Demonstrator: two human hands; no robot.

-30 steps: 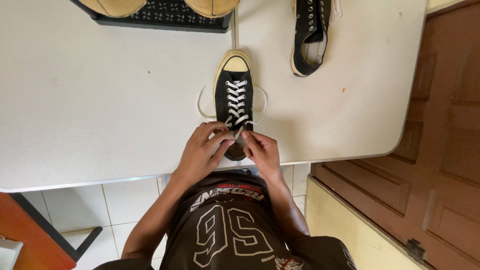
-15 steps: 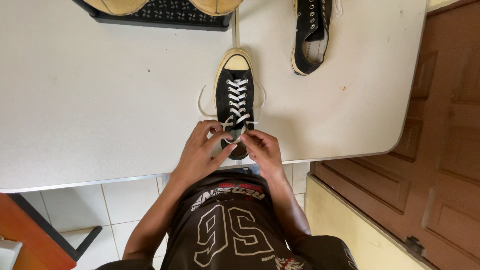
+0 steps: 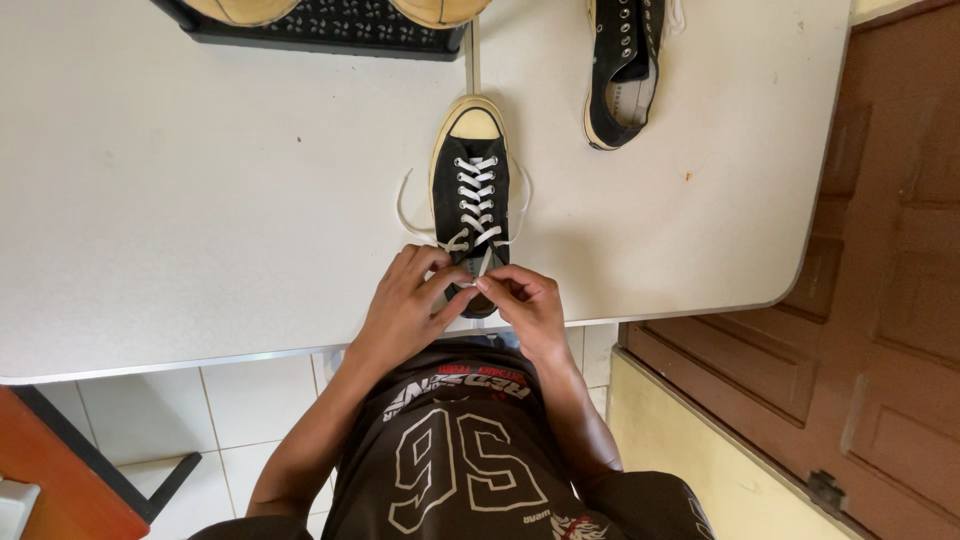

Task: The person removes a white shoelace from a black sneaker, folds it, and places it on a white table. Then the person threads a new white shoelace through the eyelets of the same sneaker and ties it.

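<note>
A black low-top sneaker [image 3: 468,190] with a cream toe cap and white laces [image 3: 474,196] lies on the white table [image 3: 200,200], its toe pointing away from me. Both my hands meet over its heel end. My left hand [image 3: 410,305] pinches one lace end at the top eyelets. My right hand [image 3: 520,305] pinches the other lace end, fingertips touching the left hand's. Loose lace loops trail on either side of the shoe.
A second black sneaker [image 3: 620,70] without laces lies at the back right of the table. A black perforated tray [image 3: 330,35] holding two tan shoes stands at the back. To the right is a brown wooden door [image 3: 900,250]. White floor tiles show below the table edge.
My two hands have drawn closer together over the shoe's top eyelets, and the lace ends have been pulled toward me. The shoe has stayed in place.
</note>
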